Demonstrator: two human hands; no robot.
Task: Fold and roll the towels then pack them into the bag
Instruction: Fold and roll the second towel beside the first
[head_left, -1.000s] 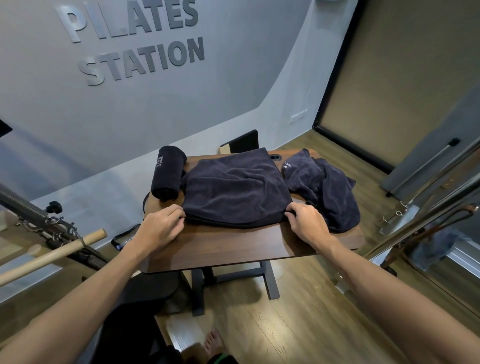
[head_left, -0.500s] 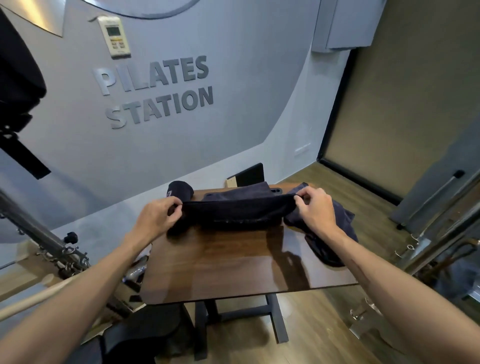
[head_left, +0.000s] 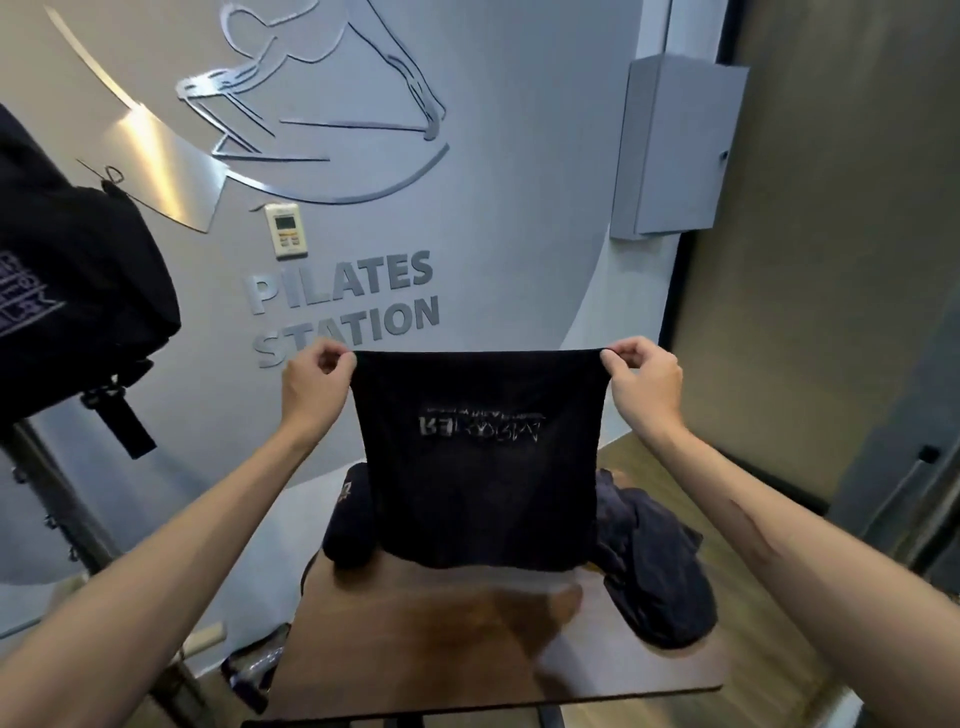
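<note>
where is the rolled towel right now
In the head view, the rolled towel lies on the table's far left, just left of the held-up towel.

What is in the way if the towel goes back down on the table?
Nothing visible blocks it. Both hands, left and right, pinch the towel's top corners above the table. A rolled towel lies to its left and a crumpled towel to its right, with bare wood between and in front.
</note>
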